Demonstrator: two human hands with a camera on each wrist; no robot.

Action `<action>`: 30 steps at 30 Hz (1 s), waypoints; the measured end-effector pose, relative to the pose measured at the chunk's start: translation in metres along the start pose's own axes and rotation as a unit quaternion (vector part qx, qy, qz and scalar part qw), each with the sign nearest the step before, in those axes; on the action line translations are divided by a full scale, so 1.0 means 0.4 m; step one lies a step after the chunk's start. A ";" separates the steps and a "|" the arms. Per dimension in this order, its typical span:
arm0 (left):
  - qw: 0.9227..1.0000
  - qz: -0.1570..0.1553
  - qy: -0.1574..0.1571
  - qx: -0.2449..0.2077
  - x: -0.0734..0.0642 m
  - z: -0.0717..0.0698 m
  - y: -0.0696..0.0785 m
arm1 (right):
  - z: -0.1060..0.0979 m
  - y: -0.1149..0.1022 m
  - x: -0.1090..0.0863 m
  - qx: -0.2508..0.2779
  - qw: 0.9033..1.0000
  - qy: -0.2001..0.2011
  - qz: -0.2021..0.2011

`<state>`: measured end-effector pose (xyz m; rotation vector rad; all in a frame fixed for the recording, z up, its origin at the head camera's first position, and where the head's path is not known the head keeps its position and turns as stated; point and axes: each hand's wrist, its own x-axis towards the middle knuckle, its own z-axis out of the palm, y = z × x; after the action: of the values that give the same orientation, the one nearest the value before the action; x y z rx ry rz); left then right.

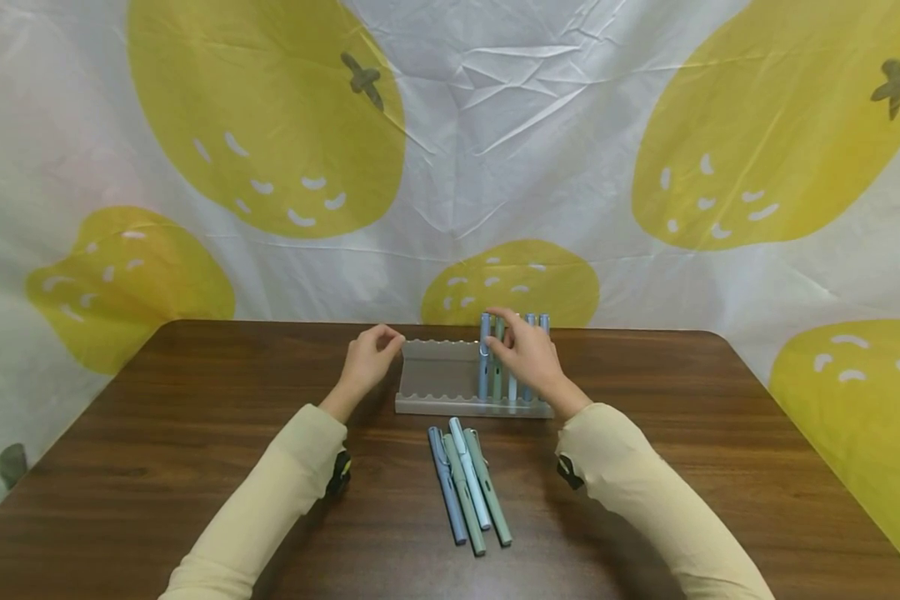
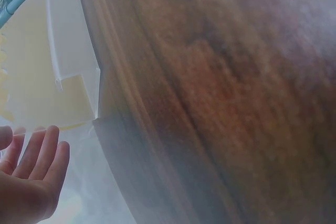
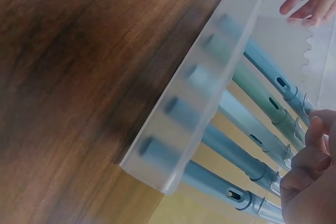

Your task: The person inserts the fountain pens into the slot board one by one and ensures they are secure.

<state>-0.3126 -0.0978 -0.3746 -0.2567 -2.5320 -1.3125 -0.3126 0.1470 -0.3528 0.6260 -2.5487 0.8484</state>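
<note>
A clear plastic pen rack with scalloped edges stands on the brown table. Several capped pens lean in its right half, and its left slots hold none. My left hand is at the rack's upper left corner, thumb and index finger pinching the edge. At the leftmost racked pen, a blue pen, my right hand has its index finger at the cap's top and its thumb on the side. The right wrist view shows that blue pen beside a green pen, its lower end behind the frosted front lip.
Several loose pens lie bunched in front of the rack: a dark blue pen, a light blue pen and green pens. Behind the table hangs a white cloth with yellow fruit prints.
</note>
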 end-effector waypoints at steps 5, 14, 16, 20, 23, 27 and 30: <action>1.000 -0.001 0.002 0.004 0.002 0.000 -0.001 | 0.005 0.002 0.005 -0.014 1.000 -0.003 0.009; 1.000 -0.004 0.003 0.002 0.002 0.000 0.000 | 0.005 -0.004 0.009 -0.031 0.999 -0.008 0.023; 1.000 -0.004 0.003 0.001 0.002 -0.001 0.001 | 0.005 -0.005 0.009 -0.033 0.999 -0.009 0.024; 1.000 -0.003 0.003 0.003 0.001 0.000 0.001 | 0.004 -0.008 0.009 -0.033 0.999 -0.009 0.026; 1.000 -0.001 0.002 0.004 0.001 0.000 0.000 | 0.003 -0.009 0.009 -0.033 0.999 -0.010 0.028; 1.000 -0.001 0.003 0.004 0.001 0.000 0.000 | 0.001 -0.008 0.010 -0.031 0.999 -0.011 0.032; 1.000 -0.001 0.003 0.002 0.001 -0.001 0.001 | -0.003 -0.009 0.010 -0.022 0.999 -0.005 0.032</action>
<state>-0.3128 -0.0978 -0.3739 -0.2489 -2.5312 -1.3066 -0.3139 0.1441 -0.3484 0.5404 -2.6008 0.8097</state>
